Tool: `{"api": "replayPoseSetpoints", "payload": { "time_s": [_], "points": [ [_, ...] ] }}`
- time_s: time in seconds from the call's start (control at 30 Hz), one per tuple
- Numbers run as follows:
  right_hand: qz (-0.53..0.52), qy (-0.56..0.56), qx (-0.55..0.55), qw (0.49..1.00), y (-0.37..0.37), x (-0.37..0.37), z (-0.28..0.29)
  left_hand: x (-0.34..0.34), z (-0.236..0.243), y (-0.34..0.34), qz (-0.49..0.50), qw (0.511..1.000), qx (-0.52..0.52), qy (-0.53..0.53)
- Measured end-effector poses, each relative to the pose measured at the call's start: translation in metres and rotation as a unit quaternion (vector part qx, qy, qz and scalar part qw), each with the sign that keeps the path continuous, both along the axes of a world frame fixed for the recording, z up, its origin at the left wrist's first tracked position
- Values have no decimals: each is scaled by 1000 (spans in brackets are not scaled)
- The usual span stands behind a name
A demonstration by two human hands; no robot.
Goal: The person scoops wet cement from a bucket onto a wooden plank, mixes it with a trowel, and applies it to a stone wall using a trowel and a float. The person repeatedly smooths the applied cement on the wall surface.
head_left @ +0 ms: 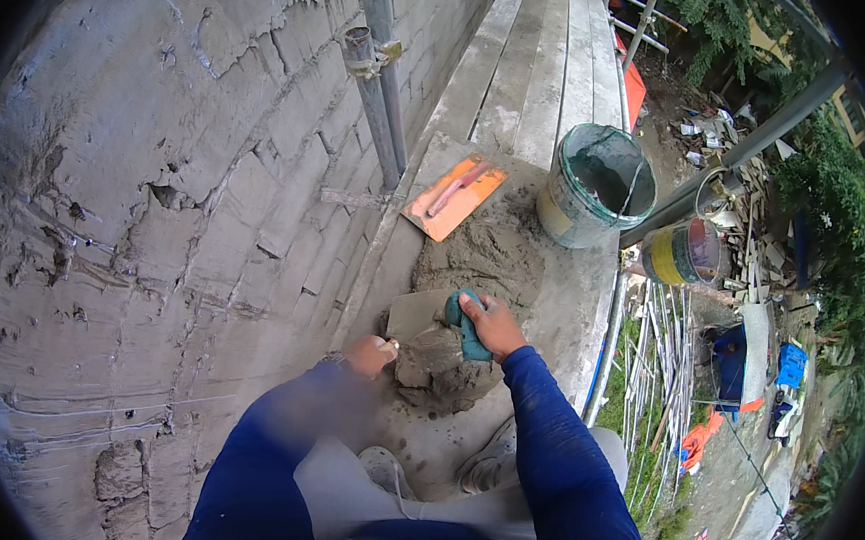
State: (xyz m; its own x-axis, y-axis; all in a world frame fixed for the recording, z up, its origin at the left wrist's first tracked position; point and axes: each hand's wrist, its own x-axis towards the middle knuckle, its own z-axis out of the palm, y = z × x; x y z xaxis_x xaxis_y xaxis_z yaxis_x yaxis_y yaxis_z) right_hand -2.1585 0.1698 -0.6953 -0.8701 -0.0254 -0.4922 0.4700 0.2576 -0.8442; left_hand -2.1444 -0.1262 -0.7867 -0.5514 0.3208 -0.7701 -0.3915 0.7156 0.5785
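My right hand (495, 327) is closed on a teal sponge (468, 331), which it presses against a flat grey blade (415, 314) just above the mortar. My left hand (370, 355) is closed around a short handle with a pale tip, which looks like the trowel's; the join to the blade is hidden. Between and below my hands lies a mound of wet grey mortar (437, 373). More mortar (483, 264) is spread just beyond it. An orange plastering float (454, 199) with a reddish handle lies flat past the mortar.
A mortar-smeared green bucket (577, 205) stands at the platform's right. Outside the rail hangs a yellow-banded bucket (681, 252). A rough block wall (247, 197) and upright scaffold pipes (376, 96) border the left. Planks (535, 66) run ahead. The platform edge drops off at right.
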Motion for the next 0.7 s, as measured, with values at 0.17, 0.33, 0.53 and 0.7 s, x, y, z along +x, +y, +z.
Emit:
{"api": "replayPoseSetpoints", "payload": {
  "time_s": [0.17, 0.33, 0.53, 0.7],
  "points": [
    [-35, 27, -15, 999, 1, -13, -4, 5, 52, -84, 59, 998, -17, 6],
    [-16, 40, 15, 999, 5, -19, -24, 30, -7, -22, 81, 996, 20, -29],
    [7, 26, 29, 999, 21, 3, 0, -16, -42, 62, 166, 981, 70, -66],
    [-33, 48, 3, 998, 30, 4, 3, -15, -11, 58, -220, 961, -91, 138]
  ]
}}
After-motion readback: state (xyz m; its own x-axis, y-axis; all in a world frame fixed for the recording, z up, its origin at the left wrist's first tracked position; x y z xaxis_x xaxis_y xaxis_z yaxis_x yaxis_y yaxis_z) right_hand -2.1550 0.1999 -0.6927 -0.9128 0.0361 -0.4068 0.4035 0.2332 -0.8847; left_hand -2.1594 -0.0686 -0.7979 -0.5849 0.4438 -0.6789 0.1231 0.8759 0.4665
